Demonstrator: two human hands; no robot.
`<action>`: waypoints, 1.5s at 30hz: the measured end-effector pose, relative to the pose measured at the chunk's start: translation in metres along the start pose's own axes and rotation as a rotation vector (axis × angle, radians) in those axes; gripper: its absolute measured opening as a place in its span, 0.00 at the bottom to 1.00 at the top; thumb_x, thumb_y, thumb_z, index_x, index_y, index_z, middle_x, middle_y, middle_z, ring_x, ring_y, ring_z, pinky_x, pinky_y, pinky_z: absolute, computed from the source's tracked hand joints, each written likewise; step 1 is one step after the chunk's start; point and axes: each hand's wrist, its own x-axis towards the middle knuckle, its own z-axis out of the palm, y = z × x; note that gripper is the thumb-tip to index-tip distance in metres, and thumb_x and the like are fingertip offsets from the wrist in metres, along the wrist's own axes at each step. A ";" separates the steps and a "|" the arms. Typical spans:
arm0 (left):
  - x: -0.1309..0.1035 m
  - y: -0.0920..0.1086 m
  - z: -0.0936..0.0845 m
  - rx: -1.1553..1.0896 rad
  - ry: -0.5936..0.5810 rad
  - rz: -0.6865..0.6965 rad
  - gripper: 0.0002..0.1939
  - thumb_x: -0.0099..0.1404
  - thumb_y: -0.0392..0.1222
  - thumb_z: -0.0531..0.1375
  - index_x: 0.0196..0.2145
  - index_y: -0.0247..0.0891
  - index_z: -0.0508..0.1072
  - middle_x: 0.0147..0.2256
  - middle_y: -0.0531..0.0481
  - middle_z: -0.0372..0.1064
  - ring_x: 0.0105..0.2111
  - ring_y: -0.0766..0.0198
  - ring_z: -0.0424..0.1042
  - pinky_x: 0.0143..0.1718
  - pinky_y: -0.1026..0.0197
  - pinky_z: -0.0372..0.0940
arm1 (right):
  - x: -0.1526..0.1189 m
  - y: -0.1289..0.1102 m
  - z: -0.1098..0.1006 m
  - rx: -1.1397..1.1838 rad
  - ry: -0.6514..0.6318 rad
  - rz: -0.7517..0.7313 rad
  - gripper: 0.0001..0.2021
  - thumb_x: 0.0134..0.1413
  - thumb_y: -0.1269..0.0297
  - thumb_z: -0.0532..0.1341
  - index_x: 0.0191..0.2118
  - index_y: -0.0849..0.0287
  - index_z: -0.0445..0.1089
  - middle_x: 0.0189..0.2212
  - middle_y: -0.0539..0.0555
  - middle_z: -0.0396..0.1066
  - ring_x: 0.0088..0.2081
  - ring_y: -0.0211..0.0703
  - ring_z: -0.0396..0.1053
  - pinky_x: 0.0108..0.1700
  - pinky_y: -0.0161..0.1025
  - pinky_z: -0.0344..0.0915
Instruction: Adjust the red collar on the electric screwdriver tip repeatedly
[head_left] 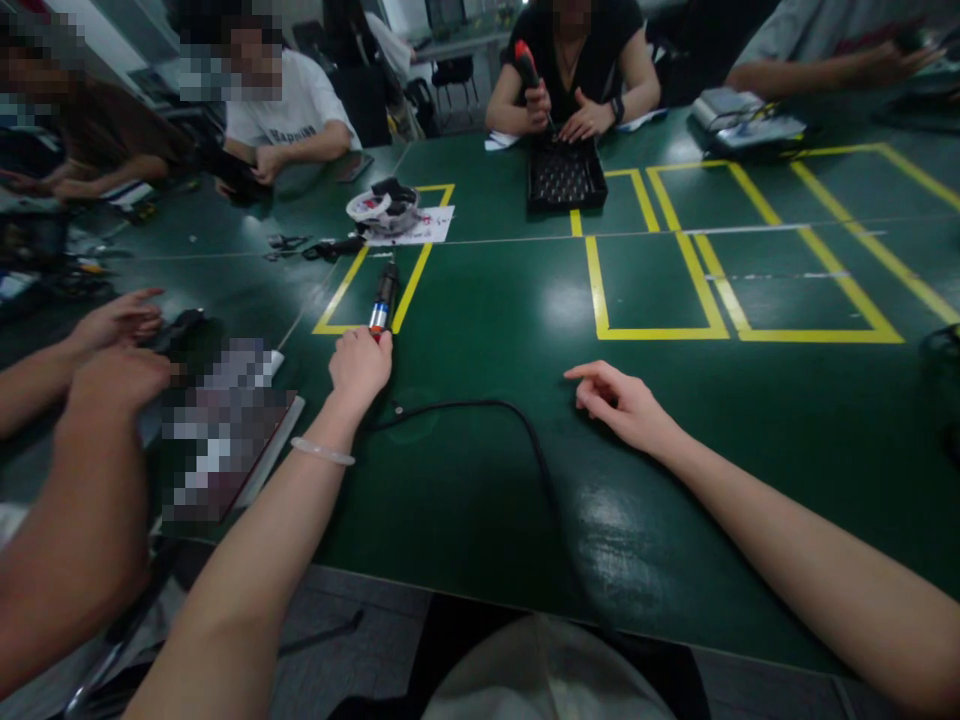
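My left hand (361,365) is wrapped round the rear of an electric screwdriver (383,296), whose tip points away from me over a yellow-taped rectangle. The tool has a dark front, a blue and silver band and some red near my fingers. A black cord (480,404) curves from beneath my left wrist across the green table and down towards its near edge. My right hand (621,403) is held low at the table, palm side towards the left. Its index finger stretches out while the others curl loosely, and nothing shows between them.
Beyond the screwdriver, tape rolls (384,207) lie on a white paper (439,224). Across the green table (480,290), a co-worker holds a red-and-black tool (527,65) over a black tray (566,177). Another person's hands (120,350) reach in at left, beside a booklet (262,455).
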 end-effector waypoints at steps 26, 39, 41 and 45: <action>-0.143 0.150 -0.037 -0.131 -0.017 0.693 0.19 0.72 0.49 0.54 0.54 0.34 0.64 0.47 0.41 0.68 0.45 0.53 0.69 0.43 0.54 0.64 | 0.008 -0.016 0.007 -0.253 -0.041 -0.168 0.13 0.64 0.66 0.58 0.53 0.57 0.69 0.35 0.53 0.72 0.31 0.40 0.68 0.36 0.36 0.65; -0.135 0.137 -0.022 -0.471 -0.136 0.824 0.37 0.68 0.51 0.58 0.67 0.31 0.51 0.63 0.36 0.57 0.59 0.47 0.61 0.57 0.48 0.62 | 0.008 -0.024 0.015 0.518 -0.083 0.423 0.15 0.57 0.52 0.64 0.34 0.58 0.63 0.19 0.46 0.68 0.16 0.33 0.61 0.15 0.29 0.55; -0.134 0.136 -0.020 -0.505 -0.151 0.836 0.37 0.67 0.49 0.60 0.67 0.31 0.52 0.63 0.37 0.57 0.60 0.48 0.60 0.58 0.48 0.61 | 0.008 -0.024 0.015 0.573 -0.069 0.444 0.16 0.55 0.52 0.66 0.33 0.58 0.63 0.20 0.47 0.70 0.16 0.33 0.64 0.15 0.29 0.58; -0.132 0.135 -0.020 -0.529 -0.173 0.826 0.36 0.67 0.48 0.60 0.67 0.31 0.53 0.62 0.37 0.58 0.59 0.48 0.61 0.58 0.47 0.61 | 0.009 -0.025 0.014 0.607 -0.064 0.427 0.17 0.54 0.51 0.67 0.34 0.58 0.63 0.21 0.47 0.71 0.18 0.33 0.66 0.16 0.28 0.60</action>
